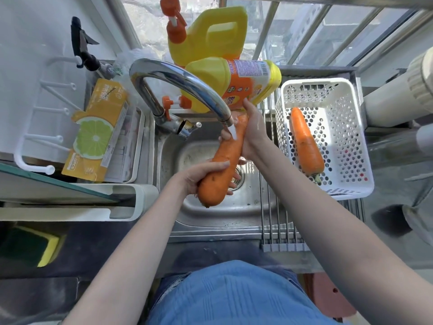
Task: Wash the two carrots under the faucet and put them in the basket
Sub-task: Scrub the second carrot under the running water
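between both hands, carrot [225,165] under faucet [187,90], long axis running near-left to far-right; left hand [199,177] wraps thick end, right hand [251,134] grips tip. basket [351,127] just right of right hand, nearer.

Both hands on carrot [225,160] under faucet [187,87]

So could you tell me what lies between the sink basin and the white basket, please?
In the head view, a rack of metal rods spans the gap between the sink and the basket.
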